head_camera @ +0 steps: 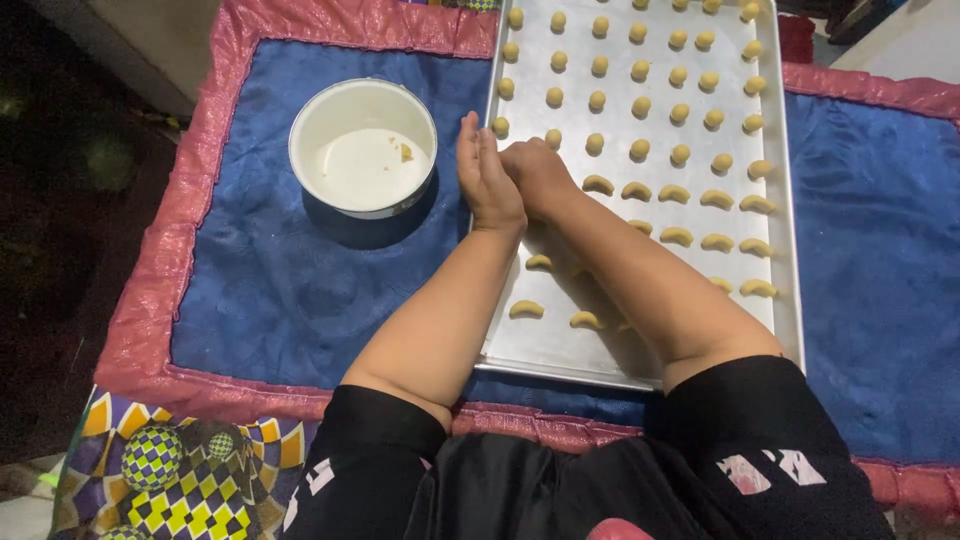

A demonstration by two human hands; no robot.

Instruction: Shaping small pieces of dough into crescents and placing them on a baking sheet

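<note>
Both hands meet over the near-left part of a metal baking tray (520, 345) that lies on a blue mat (300, 270) with a pink border. The left hand (487, 180) stands on edge, fingers straight and pressed together, its palm set flat against the right hand (537, 172). The right hand is curled, knuckles up; whether anything lies between the two palms cannot be told, since the contact zone is hidden by the hands themselves. Round dough balls (640, 105) fill the far part of the tray in rows; the top row is cut off by the frame edge. Crescent dough pieces (675, 193) lie in the nearer rows, and several of these are partly covered by the right forearm, so their count cannot be established. One crescent (526, 309) lies in the open between the two forearms. A white bowl (363, 147) stands on the mat just left of the tray, apart from the left hand; it holds only a small scrap of dough and a dull film on its floor. The left margin of the scene is too dark to read. A patterned cloth (190, 470) shows at the lower left, partly cut off.
</note>
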